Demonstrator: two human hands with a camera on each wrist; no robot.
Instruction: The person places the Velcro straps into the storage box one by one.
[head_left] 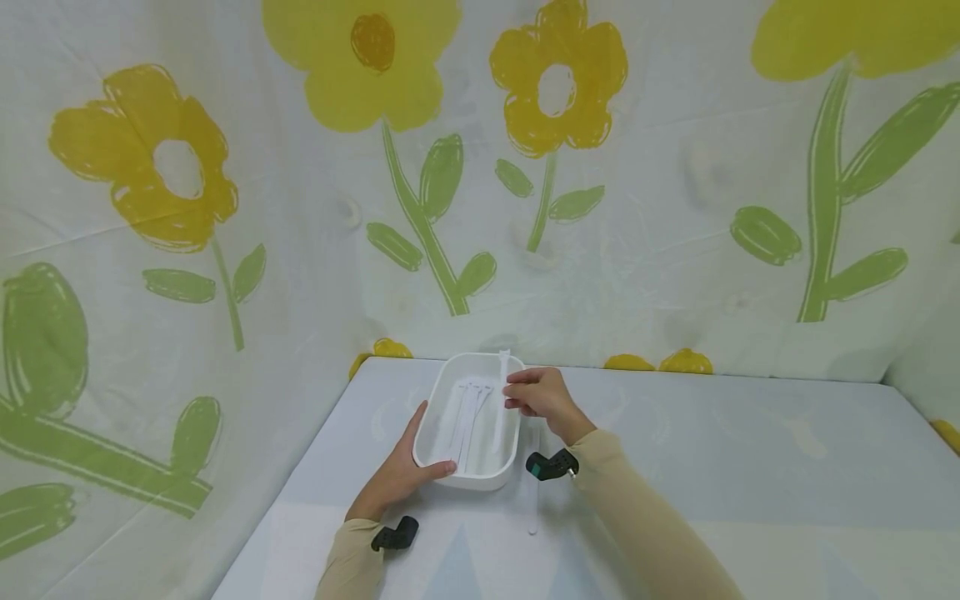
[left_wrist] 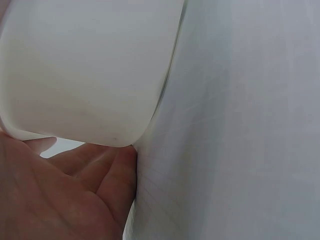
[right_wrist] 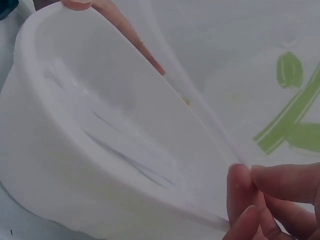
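A white oval plastic tub [head_left: 516,450] stands on the table, several thin white strips [head_left: 468,425] with small wider ends lying inside. My left hand [head_left: 401,467] grips its left side and near corner, the thumb over the rim and the fingers along the outer wall. In the left wrist view those fingers [left_wrist: 117,182] reach beside the tub's pale wall [left_wrist: 90,70]. Above the right rim, my right hand [head_left: 546,396] pinches a long, narrow white strip [right_wrist: 200,97] between thumb and fingertips. Its wider end [head_left: 505,356] points away from me.
Another slender strip [head_left: 533,508], rounded at its near end, lies on the white table [head_left: 712,467] right of the tub, partly hidden by the right wrist camera [head_left: 551,465]. A flower-printed cloth wall [head_left: 645,275] rises behind the table and at the left.
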